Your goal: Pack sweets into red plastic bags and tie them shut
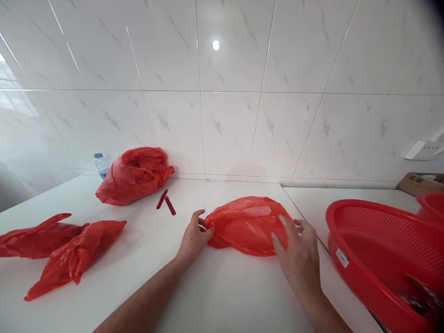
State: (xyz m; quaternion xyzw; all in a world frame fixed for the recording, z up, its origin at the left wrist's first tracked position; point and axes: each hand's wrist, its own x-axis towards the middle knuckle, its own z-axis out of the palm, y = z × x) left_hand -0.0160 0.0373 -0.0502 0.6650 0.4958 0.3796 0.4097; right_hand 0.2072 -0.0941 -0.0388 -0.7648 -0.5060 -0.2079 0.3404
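Observation:
A puffed-out red plastic bag (248, 226) lies on the white table between my two hands. My left hand (197, 231) pinches its gathered left end between thumb and fingers. Against the bag's right side rests my right hand (296, 247), its fingers spread and curved over the film. A pale flat shape shows through the top of the bag; what else it contains cannot be made out.
Two knotted red bags (79, 252) lie at the left, with a fuller red bag (133, 178) and a water bottle (101, 165) behind. Two dark red strips (169, 205) lie nearby. A red basket (360, 259) stands right, a cardboard box (418, 183) behind it, against the tiled wall (229, 134).

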